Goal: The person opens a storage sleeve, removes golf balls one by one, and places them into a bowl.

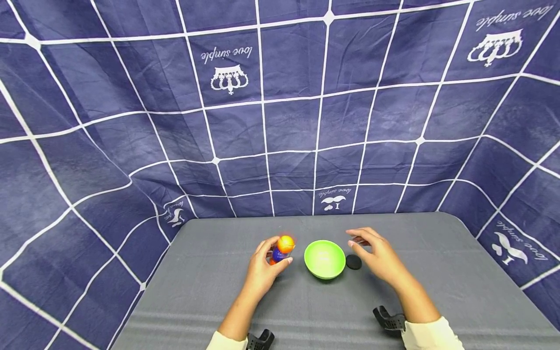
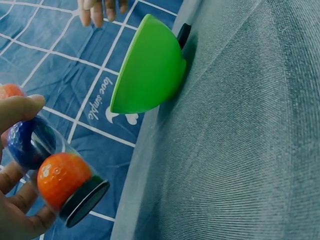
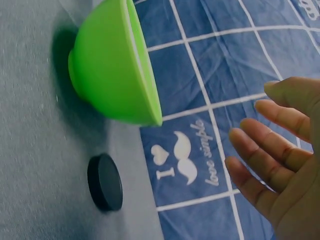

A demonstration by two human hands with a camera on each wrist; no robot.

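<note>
Left hand (image 1: 263,267) grips a tube (image 1: 280,254) of balls (image 2: 65,179) above the desk (image 1: 205,267), left of the bowl (image 1: 324,260) toward the far edge; the right hand (image 1: 381,257) hovers empty, fingers parted, near the lid (image 1: 354,262). Uncapping looks done; emptying the tube would call for tilting it bowlward.

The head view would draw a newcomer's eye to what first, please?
Probably the bright green bowl on the gray table, between the left hand and right hand. Next come the clear tube of orange and blue balls held in the left hand and the black disc beside the bowl.
</note>
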